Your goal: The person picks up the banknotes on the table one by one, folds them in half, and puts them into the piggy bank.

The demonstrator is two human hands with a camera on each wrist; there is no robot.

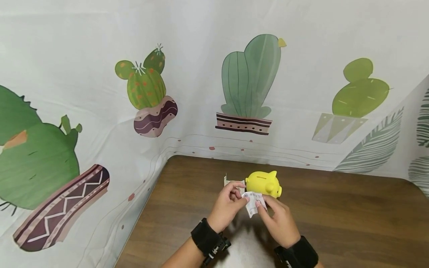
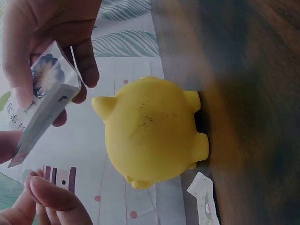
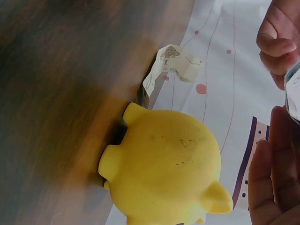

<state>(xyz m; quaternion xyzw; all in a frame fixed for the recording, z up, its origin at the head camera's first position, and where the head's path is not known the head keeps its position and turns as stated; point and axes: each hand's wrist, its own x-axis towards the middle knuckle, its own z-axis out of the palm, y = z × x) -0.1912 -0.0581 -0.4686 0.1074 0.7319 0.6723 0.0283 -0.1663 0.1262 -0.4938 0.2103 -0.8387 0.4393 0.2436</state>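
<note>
A yellow piggy bank (image 1: pixel 264 183) stands on the brown wooden table (image 1: pixel 335 216), its snout pointing right. Just in front of it, both hands hold a folded banknote (image 1: pixel 254 204) above the table. My left hand (image 1: pixel 239 195) pinches the note's left edge. My right hand (image 1: pixel 259 204) grips its right side with thumb and fingers. The left wrist view has the banknote (image 2: pixel 42 98) to the left of the piggy bank (image 2: pixel 150 131). A second, crumpled banknote (image 1: pixel 231 181) lies on the table behind the left hand, also visible in the right wrist view as the crumpled note (image 3: pixel 173 65) beside the piggy bank (image 3: pixel 168 164).
A white cloth printed with cacti (image 1: pixel 248 82) hangs behind and to the left of the table. The table's left edge (image 1: pixel 144 212) runs close to my left forearm. Black wrist straps (image 1: pixel 207 238) sit on both arms.
</note>
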